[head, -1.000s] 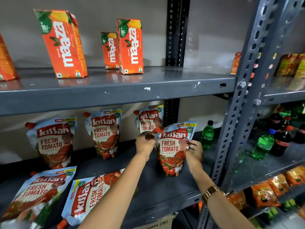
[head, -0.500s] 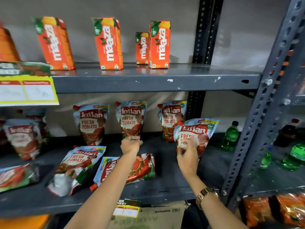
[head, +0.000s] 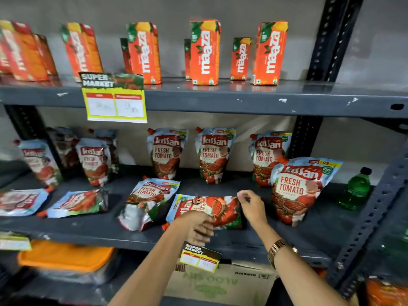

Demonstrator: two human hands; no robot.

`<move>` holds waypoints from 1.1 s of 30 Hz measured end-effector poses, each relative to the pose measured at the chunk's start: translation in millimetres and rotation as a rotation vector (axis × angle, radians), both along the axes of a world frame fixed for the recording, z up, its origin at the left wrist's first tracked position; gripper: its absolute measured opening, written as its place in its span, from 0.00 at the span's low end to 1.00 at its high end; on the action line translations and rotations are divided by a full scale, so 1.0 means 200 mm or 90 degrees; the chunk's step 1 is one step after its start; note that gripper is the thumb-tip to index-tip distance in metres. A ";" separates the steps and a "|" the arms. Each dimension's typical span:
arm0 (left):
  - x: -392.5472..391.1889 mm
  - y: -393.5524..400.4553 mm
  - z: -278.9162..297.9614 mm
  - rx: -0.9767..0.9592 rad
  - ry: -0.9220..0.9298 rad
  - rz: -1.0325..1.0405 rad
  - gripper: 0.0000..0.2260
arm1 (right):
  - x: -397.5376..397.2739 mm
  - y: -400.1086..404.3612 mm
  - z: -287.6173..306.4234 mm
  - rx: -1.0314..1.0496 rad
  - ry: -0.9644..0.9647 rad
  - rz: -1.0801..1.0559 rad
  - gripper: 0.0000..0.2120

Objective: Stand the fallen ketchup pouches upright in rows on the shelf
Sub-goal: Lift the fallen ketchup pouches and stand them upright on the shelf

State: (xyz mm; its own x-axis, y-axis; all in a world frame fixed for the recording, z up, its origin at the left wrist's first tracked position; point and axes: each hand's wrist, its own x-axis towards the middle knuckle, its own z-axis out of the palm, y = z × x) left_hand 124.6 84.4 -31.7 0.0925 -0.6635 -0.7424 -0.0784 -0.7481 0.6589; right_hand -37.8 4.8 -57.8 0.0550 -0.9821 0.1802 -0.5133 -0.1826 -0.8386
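Right now your dark grey metal shelf (head: 287, 239) carries eleven shiny ketchup pouches with red caps that you can make out. Seven stand upright: three along the back wall in the middle and right, one large pouch (head: 295, 188) nearer the front on the right, and three blurred ones at the left. Four lie flat: two blurred ones at the far left, one (head: 148, 199) left of centre with its label facing up, and the fallen pouch (head: 212, 208) in front of you, lying sideways with its red cap toward the front edge.

Your left hand (head: 198, 226) lies on the near, left part of that fallen pouch, fingers curled down over its lower edge; motion blur keeps you from telling whether it truly grips. Your right hand (head: 251, 206), with a gold watch (head: 278, 248) on the wrist, sits at the pouch's right end, thumb and forefinger pinched close together at the top right corner, the other fingers loosely bent; whether the foil is actually caught between them you cannot tell.

One green plastic bottle (head: 355, 191) stands at the shelf's right end. On the shelf above stand about ten orange juice cartons (head: 205, 51). Two yellow price tags hang from the shelf edges.
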 end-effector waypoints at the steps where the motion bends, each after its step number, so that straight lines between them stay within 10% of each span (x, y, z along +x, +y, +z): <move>1: 0.01 0.01 -0.01 0.032 -0.007 -0.039 0.15 | 0.02 -0.01 0.01 0.043 -0.014 0.017 0.13; 9: 0.05 -0.05 -0.02 0.027 0.020 -0.002 0.27 | 0.02 0.00 0.02 0.181 -0.158 -0.002 0.12; 19: 0.11 -0.13 -0.03 -0.088 -0.018 0.125 0.20 | -0.03 0.17 -0.06 0.059 -0.010 -0.138 0.22; 33: 0.16 -0.06 -0.04 -0.163 0.070 0.166 0.06 | 0.11 0.03 -0.13 0.348 -0.148 -0.092 0.19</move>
